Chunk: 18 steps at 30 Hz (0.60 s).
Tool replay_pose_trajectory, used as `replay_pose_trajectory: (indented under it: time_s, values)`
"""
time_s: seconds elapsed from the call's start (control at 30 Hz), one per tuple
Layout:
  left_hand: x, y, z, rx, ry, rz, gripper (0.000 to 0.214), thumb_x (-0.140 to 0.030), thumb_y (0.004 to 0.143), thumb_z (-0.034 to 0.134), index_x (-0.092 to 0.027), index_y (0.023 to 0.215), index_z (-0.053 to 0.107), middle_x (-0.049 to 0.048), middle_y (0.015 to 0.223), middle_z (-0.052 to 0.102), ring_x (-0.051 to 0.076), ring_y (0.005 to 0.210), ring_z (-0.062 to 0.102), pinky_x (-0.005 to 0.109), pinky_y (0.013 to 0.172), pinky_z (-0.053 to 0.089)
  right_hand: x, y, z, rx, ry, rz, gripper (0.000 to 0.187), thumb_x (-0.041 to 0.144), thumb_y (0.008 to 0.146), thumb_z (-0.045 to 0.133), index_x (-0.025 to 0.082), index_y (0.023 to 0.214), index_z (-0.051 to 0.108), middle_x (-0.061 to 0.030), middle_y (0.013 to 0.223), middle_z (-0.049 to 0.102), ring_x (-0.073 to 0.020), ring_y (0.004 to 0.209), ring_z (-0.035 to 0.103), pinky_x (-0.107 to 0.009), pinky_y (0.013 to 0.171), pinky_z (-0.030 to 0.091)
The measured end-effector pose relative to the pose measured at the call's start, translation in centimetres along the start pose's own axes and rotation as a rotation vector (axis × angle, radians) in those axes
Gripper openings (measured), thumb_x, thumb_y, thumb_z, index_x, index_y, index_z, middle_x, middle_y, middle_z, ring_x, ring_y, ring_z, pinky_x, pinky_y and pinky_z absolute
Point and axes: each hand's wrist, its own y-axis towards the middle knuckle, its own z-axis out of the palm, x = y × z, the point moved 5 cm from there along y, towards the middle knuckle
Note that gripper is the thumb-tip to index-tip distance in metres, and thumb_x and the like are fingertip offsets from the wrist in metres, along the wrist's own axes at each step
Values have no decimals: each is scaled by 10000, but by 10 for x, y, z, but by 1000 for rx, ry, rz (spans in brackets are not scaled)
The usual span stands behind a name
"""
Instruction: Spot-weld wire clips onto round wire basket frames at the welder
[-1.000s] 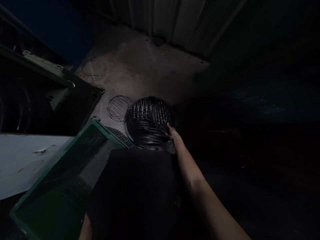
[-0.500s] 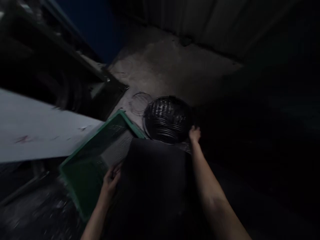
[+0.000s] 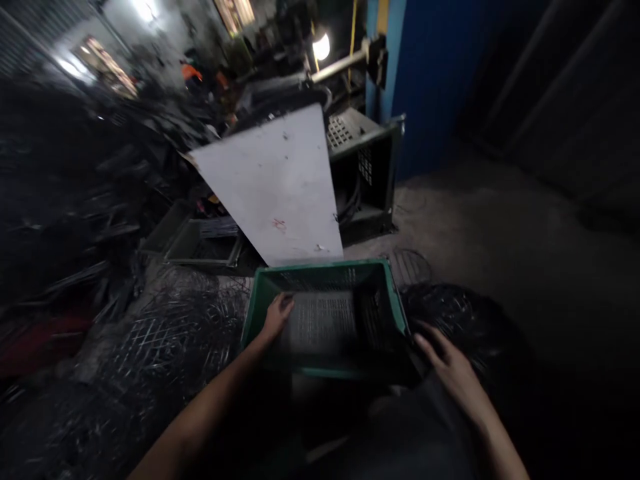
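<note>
A green plastic crate (image 3: 320,268) with a slotted, dark bottom stands in front of me. My left hand (image 3: 277,316) is over the crate's left part, its fingers loosely bent with nothing visible in them. Just outside the crate's right end is my right hand (image 3: 447,360), thumb and fingers apart, close to the corner. Beyond that hand lies a round black coiled bundle (image 3: 457,310), partly in shadow. Dark cloth or sheet material (image 3: 415,427) lies below the right hand; whether the fingers touch it is too dark to tell.
A white board (image 3: 280,187) leans behind the crate, beside an open dark crate (image 3: 370,173) on its side. Tangled black strands (image 3: 170,327) cover the floor at left. A blue panel (image 3: 430,87) stands at back right. A lamp (image 3: 321,47) glows in the background.
The view has swung left and up, bringing the crate to the middle. My right hand has left the coiled bundle's edge for the crate's right end. My left hand is now over the crate.
</note>
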Motion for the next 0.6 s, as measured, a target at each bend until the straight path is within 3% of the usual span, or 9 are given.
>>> replay_pose_trajectory:
  time_s: [0.07,0.13,0.23,0.3,0.33,0.4,0.47,0.53,0.6]
  values:
    - [-34,44,-47,-163,29,101,332,-315,826,529,-159,1113,590,109,1119,609,245,1093,554,415,991,413,31,-6,22,137,-93,-151,503,557,742,480,226,1084,642,-75,1073,689,-255,1007,641,-365,905,497]
    - [-78,89,-101,-282,45,208,387,-327,833,535,-166,1185,552,122,1191,556,252,1160,500,424,1041,358,43,-13,33,161,-226,-220,483,538,773,438,221,1070,649,-83,1058,692,-257,987,650,-372,891,503]
    - [-147,148,-183,-458,193,443,504,-376,830,568,-184,1287,472,129,1364,422,268,1298,358,432,1103,257,37,-24,31,67,-461,-198,496,503,824,367,210,1132,622,-101,1096,673,-265,1024,634,-381,859,512]
    - [-184,181,-225,-552,407,591,622,-453,809,592,-168,1335,423,150,1436,340,300,1343,289,461,1107,225,31,-30,29,95,-584,-176,472,453,845,358,213,1166,608,-97,1134,658,-250,1046,625,-353,855,511]
    - [-195,197,-240,-572,485,598,669,-493,797,597,-161,1347,410,155,1445,332,310,1354,268,476,1114,195,30,-31,29,134,-641,-162,454,421,854,362,214,1178,603,-95,1156,649,-239,1060,619,-334,864,506]
    - [-208,225,-259,-521,608,525,717,-556,794,571,-133,1350,410,178,1426,368,327,1343,291,518,1117,141,35,-33,29,186,-765,-111,429,351,870,374,193,1203,592,-107,1183,634,-227,1098,600,-309,891,488]
    - [-213,238,-265,-391,674,386,743,-610,790,539,-79,1303,458,209,1355,454,349,1281,381,564,1086,175,48,-37,28,218,-891,-53,404,285,884,382,171,1214,585,-127,1181,632,-227,1110,593,-305,905,475]
    - [-219,234,-262,-272,682,292,824,-685,755,516,-1,1214,514,242,1259,531,369,1193,460,588,1013,286,65,-42,28,244,-964,-4,379,233,895,387,171,1213,583,-133,1152,643,-226,1068,616,-304,883,481]
    - [-235,216,-259,-242,619,405,1002,-802,686,450,87,1147,513,272,1159,585,391,1157,464,625,943,333,77,-46,26,210,-951,57,358,226,901,411,196,1218,575,-120,1122,653,-216,1013,638,-288,836,493]
